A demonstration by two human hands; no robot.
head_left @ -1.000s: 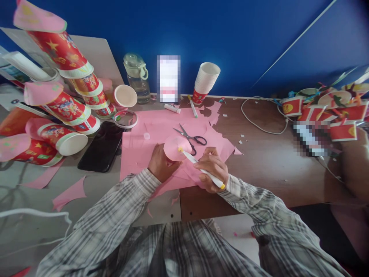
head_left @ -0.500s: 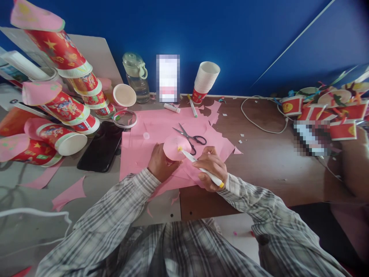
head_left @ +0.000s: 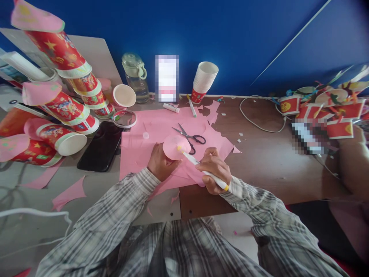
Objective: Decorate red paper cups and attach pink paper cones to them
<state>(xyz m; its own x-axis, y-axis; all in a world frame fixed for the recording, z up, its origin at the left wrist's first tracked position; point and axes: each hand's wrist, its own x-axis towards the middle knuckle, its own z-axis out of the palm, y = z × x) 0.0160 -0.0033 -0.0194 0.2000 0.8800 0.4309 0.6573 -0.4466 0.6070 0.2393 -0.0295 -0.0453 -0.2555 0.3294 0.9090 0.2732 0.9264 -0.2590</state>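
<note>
In the head view, the person's left hand (head_left: pixel 162 163) is curled around the base of a pink paper cone (head_left: pixel 173 148), which sits above the middle of a pink sheet (head_left: pixel 137 159); something red beneath the cone is mostly hidden by the fingers. The right hand (head_left: pixel 215 170) grips a white marker (head_left: pixel 191 159) with a yellow end, its tip at a yellow spot near the cone's peak; whether it touches cannot be told. Scissors (head_left: pixel 187 135) lie spread just beyond the cone, one handle loop close to the marker, between the hands and the things along the wall (head_left: pixel 230 38): a water bottle (head_left: pixel 137 82), a blurred lit screen (head_left: pixel 167 79) and a stack of paper cups (head_left: pixel 205 77). A black phone (head_left: pixel 98 152) and a tape roll (head_left: pixel 124 119) lie to the left, near decorated red cups (head_left: pixel 67 107) with pink tops. On the right are a pale cable (head_left: pixel 261 129), more red cups (head_left: pixel 340 129) and another person's arm (head_left: pixel 353 165).

Counted: one pair of scissors, one bottle, one black phone, one cup stack, and three markers, one gripped and two lying near that stack.
</note>
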